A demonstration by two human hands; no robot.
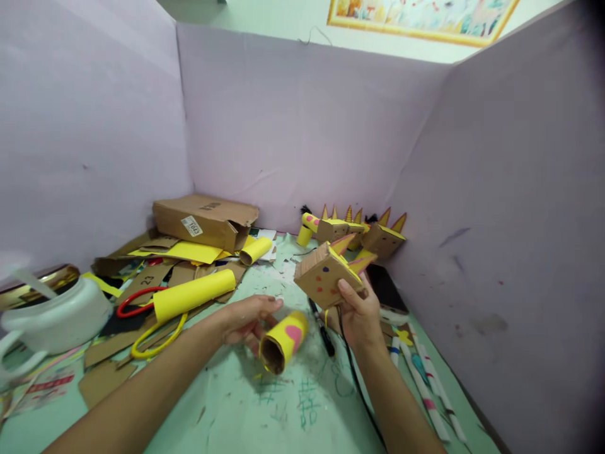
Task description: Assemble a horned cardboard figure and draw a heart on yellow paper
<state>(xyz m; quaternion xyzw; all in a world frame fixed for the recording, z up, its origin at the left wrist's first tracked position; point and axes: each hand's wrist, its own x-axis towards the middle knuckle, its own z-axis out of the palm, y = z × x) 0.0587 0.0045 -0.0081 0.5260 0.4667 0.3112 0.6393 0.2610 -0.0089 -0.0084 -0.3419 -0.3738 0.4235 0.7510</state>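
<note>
My left hand (246,320) holds a short cardboard tube (282,342) wrapped in yellow paper with a pink spot, its open end toward me, just above the green table (293,410). My right hand (358,313) grips a small brown cardboard box head (322,275) with coloured dots and yellow-pink pointed ears, raised above the tube. A black marker (321,328) lies on the table between my hands.
Finished cardboard animal figures (352,231) stand at the back wall. A phone (387,288) lies right of my hand, striped straws (425,391) nearer. Left: long yellow roll (193,294), scissors (142,306), cardboard box (203,221), scraps, white glue jar (51,315). Lilac partitions enclose the table.
</note>
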